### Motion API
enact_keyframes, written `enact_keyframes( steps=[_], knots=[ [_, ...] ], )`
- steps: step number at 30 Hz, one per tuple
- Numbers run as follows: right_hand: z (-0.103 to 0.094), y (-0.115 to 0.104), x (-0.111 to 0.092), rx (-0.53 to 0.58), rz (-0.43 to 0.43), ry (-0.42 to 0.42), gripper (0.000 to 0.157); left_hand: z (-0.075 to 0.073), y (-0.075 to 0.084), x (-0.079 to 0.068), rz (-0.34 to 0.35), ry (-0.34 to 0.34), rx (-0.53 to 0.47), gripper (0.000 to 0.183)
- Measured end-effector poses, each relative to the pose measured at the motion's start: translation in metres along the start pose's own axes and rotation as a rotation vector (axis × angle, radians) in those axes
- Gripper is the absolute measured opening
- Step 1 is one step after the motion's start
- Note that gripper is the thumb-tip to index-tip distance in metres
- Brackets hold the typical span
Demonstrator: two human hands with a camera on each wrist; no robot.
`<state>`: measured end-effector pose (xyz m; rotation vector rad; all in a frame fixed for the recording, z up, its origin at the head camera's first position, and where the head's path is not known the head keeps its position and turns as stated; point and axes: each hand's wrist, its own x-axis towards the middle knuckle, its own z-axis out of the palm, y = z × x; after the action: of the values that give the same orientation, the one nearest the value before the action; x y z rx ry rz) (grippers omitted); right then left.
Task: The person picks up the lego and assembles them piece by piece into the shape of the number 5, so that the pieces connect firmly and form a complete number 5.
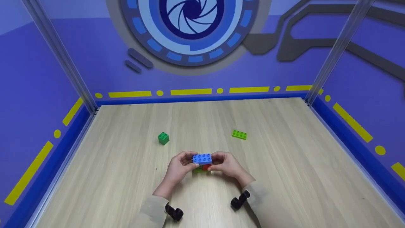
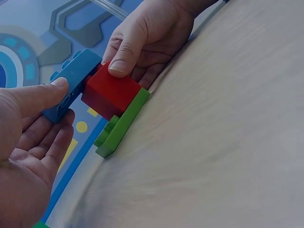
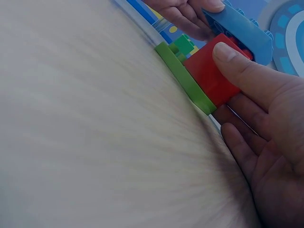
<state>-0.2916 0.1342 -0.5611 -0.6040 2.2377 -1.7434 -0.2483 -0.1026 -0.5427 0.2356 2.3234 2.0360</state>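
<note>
A blue brick (image 1: 202, 158) with studs on top sits over a red brick (image 2: 112, 90), its left part overhanging. The red brick stands on one end of a flat light green brick (image 2: 124, 124), whose other end shows bare studs in the left wrist view. My left hand (image 1: 179, 166) pinches the overhanging end of the blue brick, thumb on its near side. With its thumb against the near face, my right hand (image 1: 227, 163) grips the red brick; its other fingers are partly hidden behind the stack.
Farther back on the wooden table (image 1: 126, 177) lie a dark green brick (image 1: 163, 138) to the left and a flat lime green brick (image 1: 239, 135) to the right. Blue-purple panels (image 1: 79, 47) wall in the back and both sides.
</note>
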Motion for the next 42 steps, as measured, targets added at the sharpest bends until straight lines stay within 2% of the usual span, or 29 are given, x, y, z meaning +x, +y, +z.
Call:
enact_keyframes(
  steps=[8,15,23,37,42],
  knots=[
    [-0.001,0.0,0.001,0.013,-0.006,-0.003,0.046,0.0,0.001,0.0,-0.001,0.006,0.008,0.038],
    [-0.003,-0.007,-0.002,0.11,-0.061,0.01,0.052,-0.001,0.0,-0.001,0.001,0.001,-0.004,0.037],
    [-0.004,-0.009,-0.004,0.065,-0.074,0.071,0.046,0.002,0.001,-0.002,-0.006,0.0,-0.001,0.037],
    [-0.003,-0.012,-0.005,0.037,-0.054,0.077,0.042,0.002,-0.001,0.0,-0.005,0.001,-0.003,0.037],
    [-0.003,-0.012,-0.005,0.013,-0.076,0.081,0.04,0.002,-0.002,0.0,0.026,-0.011,-0.019,0.037]
  ],
)
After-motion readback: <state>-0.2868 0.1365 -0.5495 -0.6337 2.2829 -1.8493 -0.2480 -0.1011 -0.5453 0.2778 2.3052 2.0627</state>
